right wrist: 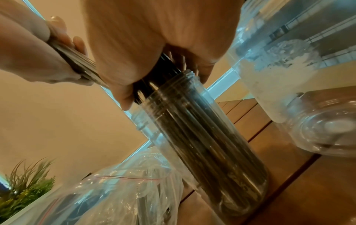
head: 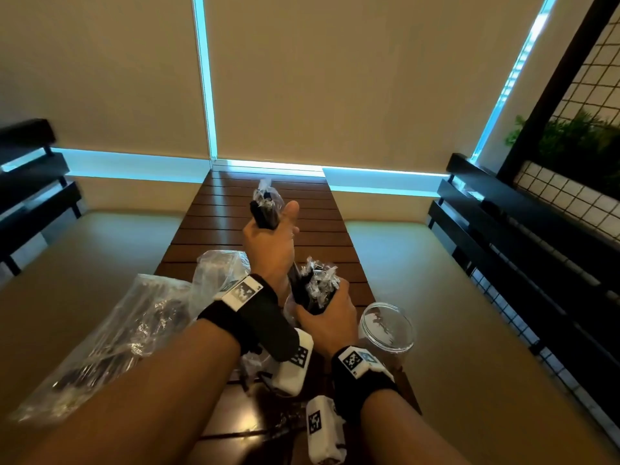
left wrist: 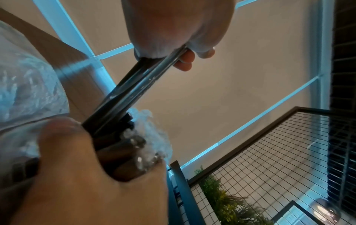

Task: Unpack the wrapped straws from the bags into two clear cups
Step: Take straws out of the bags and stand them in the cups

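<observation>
My left hand (head: 271,239) is raised over the wooden table (head: 308,203) and pinches a few black wrapped straws (head: 265,213); their lower ends run down into the bundle below. My right hand (head: 327,317) grips that bundle of wrapped straws (head: 315,286) just above the rim of a clear cup (right wrist: 202,144), in which the straws stand. The head view hides this cup behind my hands. A second clear cup (head: 385,327), with no straws in it, stands just to the right. In the left wrist view the pinched straws (left wrist: 138,82) slant from the left hand (left wrist: 173,30) down to the right hand (left wrist: 86,182).
Crumpled clear zip bags (head: 117,337) with more dark straws lie at the left of the table, and another bag (head: 218,270) lies behind my left wrist. Cream benches flank the narrow table. A black wire-grid partition with plants (head: 570,139) stands at the right.
</observation>
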Demonstrator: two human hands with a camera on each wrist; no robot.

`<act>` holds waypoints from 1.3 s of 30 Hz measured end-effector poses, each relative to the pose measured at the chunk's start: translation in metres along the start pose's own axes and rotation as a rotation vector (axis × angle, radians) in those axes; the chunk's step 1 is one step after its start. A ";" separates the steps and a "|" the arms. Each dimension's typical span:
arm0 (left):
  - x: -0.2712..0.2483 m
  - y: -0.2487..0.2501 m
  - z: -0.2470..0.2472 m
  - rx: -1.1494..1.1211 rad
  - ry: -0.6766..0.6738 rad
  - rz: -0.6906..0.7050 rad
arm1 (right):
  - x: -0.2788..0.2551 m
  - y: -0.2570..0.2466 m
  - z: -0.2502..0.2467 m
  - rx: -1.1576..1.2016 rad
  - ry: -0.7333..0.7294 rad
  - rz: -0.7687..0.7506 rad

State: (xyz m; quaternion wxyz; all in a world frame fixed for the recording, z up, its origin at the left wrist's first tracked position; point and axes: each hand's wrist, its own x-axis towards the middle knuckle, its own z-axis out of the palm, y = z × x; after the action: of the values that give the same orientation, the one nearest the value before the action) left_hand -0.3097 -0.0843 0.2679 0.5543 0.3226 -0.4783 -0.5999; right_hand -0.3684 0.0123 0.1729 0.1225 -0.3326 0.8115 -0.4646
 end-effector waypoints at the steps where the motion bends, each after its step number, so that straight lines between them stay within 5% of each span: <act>1: 0.002 -0.004 -0.002 -0.011 0.002 -0.010 | -0.001 0.001 0.000 -0.003 0.014 -0.004; 7: 0.001 -0.007 -0.002 0.055 -0.088 0.020 | 0.002 0.002 -0.002 -0.026 0.014 -0.031; 16: 0.005 -0.027 -0.010 0.093 -0.017 -0.083 | 0.002 0.008 -0.010 -0.001 -0.097 -0.057; 27: -0.014 -0.071 -0.035 0.620 -0.430 0.060 | 0.003 0.017 -0.005 -0.058 -0.124 0.012; 32: -0.009 -0.023 -0.033 0.675 -0.472 0.267 | 0.003 0.015 -0.003 -0.084 -0.128 0.024; 39: -0.014 -0.003 -0.017 0.938 -0.622 0.766 | 0.000 0.018 -0.001 -0.059 -0.100 0.026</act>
State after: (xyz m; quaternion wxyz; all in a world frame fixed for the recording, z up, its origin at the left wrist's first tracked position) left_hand -0.2928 -0.0747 0.2574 0.3660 0.1494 -0.9053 -0.1555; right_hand -0.3767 0.0188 0.1586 0.1592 -0.3482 0.8220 -0.4216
